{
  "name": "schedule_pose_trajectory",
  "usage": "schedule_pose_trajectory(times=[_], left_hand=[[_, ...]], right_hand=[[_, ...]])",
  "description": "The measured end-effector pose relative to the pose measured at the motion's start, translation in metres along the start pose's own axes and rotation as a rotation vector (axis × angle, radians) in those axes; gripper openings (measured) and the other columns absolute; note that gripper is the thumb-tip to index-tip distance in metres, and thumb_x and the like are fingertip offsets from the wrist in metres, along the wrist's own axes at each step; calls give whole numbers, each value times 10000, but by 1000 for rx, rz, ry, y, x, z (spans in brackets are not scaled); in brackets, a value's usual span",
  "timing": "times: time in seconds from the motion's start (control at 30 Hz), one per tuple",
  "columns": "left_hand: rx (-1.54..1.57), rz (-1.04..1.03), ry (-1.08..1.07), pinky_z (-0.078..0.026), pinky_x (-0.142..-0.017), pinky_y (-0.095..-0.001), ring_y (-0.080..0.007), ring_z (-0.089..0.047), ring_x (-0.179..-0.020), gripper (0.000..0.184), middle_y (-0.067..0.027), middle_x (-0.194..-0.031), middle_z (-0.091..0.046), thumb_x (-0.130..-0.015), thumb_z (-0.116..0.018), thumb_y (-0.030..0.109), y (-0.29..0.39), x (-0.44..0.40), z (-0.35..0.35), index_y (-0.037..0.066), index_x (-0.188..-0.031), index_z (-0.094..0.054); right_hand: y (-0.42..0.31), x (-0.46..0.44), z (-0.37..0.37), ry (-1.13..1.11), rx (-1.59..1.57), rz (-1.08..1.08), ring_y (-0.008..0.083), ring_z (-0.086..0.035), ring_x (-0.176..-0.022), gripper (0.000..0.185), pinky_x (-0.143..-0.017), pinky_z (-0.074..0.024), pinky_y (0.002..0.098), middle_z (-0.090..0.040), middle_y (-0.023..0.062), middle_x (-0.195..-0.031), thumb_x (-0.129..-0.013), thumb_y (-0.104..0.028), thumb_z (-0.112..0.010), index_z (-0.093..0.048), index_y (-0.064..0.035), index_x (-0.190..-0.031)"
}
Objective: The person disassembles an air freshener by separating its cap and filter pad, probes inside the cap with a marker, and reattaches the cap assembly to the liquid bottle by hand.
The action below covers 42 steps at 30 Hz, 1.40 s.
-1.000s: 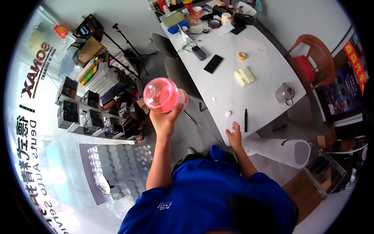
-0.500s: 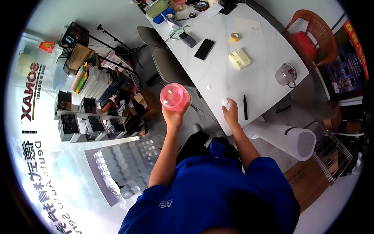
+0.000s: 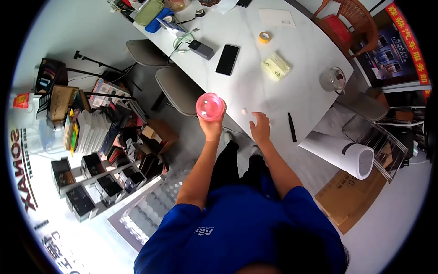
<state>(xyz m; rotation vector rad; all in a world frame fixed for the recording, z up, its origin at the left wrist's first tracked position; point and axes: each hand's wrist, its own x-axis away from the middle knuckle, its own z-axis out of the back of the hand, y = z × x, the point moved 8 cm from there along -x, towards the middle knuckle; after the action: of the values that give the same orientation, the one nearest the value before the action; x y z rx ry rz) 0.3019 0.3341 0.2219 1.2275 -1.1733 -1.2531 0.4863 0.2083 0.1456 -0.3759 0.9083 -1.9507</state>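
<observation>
My left hand [image 3: 211, 129] is closed round a pink see-through round container [image 3: 210, 107], held up beside the table's near edge. Its round end faces the camera. My right hand [image 3: 260, 129] is over the near corner of the white table [image 3: 278, 98], with thumb and forefinger apart and nothing visible between them. Just beyond the fingertips lies a small pale pinkish piece [image 3: 244, 111]. A black pen-like stick [image 3: 292, 127] lies to the right of that hand. The white cap-like thing seen earlier is hidden or hard to make out.
On the table are a phone [image 3: 227, 60], a power bank [image 3: 201, 50], a tissue pack [image 3: 276, 66], yellow tape [image 3: 264, 37] and a lidded metal pot [image 3: 332, 79]. A large white roll [image 3: 340, 155] is at right. Grey chairs [image 3: 177, 89] line the left side.
My right hand has moved up and left, and its fingers have come off the small white cap-like thing. The pink container has shifted slightly right in view. The camera view has turned.
</observation>
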Motion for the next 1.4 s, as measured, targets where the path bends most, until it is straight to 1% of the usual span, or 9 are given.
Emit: schedule_pose_trajectory(times=[0.2,0.67,0.73,0.83,0.97,1.07,1.23,1.37,1.4], left_hand=[[-58,-10,-80,-461,-951,-336,-190,-546,-1118,696,-72,-1220,-550,-700,-837,74,-89,-59,-10,40,-1285,-461],[-429,-188,-151,-486,-899,-372,-298,-612,-1053,719,-149,-1148,-610,-657,-863,152,-140,-91,-42,23,-1248,-475],[-316,15,-184,-439,-987,-403,-378,-591,-1097,763,-200,-1186,-602,-685,-824,178,-149,-91,-42,-19,-1306,-426],[-338,55,-218,-388,-1042,-423,-397,-525,-1195,842,-209,-1286,-544,-681,-830,181,-162,-92,-41,-15,-1359,-371],[-509,-133,-250,-345,-1074,-447,-398,-440,-1288,889,-202,-1380,-469,-691,-826,181,-154,-89,-39,7,-1404,-323],[-571,-195,-181,-344,-1069,-461,-401,-390,-1327,751,-192,-1400,-445,-740,-781,131,-120,-57,-16,26,-1369,-385],[-613,-192,-341,-399,-1000,-434,-356,-500,-1183,327,-157,-1243,-564,-813,-664,35,-100,10,-4,39,-1134,-600],[-534,-207,-510,-445,-926,-395,-309,-555,-1080,237,-107,-1131,-627,-826,-652,40,-85,20,-50,64,-1061,-654],[-533,-208,-519,-445,-926,-395,-309,-555,-1080,237,-107,-1131,-627,-826,-652,40,-89,15,-63,64,-1061,-654]], right_hand=[[3,-16,-39,-57,128,-102,350,-519,-1097,467,-901,-451,417,-542,126,-1238,-726,-33,-726,-580,-90,-1166],[-1,-29,-59,-60,299,-147,300,-524,-1042,511,-867,-453,413,-524,81,-1179,-683,-84,-775,-611,-136,-1164],[-4,-32,-58,-35,278,-122,296,-531,-1029,441,-855,-461,412,-535,80,-1132,-685,-69,-763,-627,-127,-1101],[-5,-33,-57,-13,250,-84,303,-538,-1006,368,-841,-469,409,-546,90,-1074,-697,-46,-743,-625,-114,-1038],[4,-33,-64,-4,214,-115,313,-542,-984,316,-834,-473,400,-551,103,-1035,-711,-29,-726,-608,-101,-994],[7,-32,-65,12,195,-113,324,-543,-975,305,-823,-476,405,-554,111,-1027,-719,-24,-717,-598,-89,-992],[10,-28,-57,54,127,-224,337,-535,-999,282,-827,-475,424,-549,118,-992,-732,-10,-700,-603,-94,-982],[19,-16,-56,29,103,-266,304,-577,-940,202,-788,-494,394,-540,113,-989,-754,-4,-696,-617,-74,-926],[27,-9,-51,91,-97,-368,274,-596,-884,161,-756,-501,366,-550,103,-969,-768,-9,-695,-620,-60,-901]])
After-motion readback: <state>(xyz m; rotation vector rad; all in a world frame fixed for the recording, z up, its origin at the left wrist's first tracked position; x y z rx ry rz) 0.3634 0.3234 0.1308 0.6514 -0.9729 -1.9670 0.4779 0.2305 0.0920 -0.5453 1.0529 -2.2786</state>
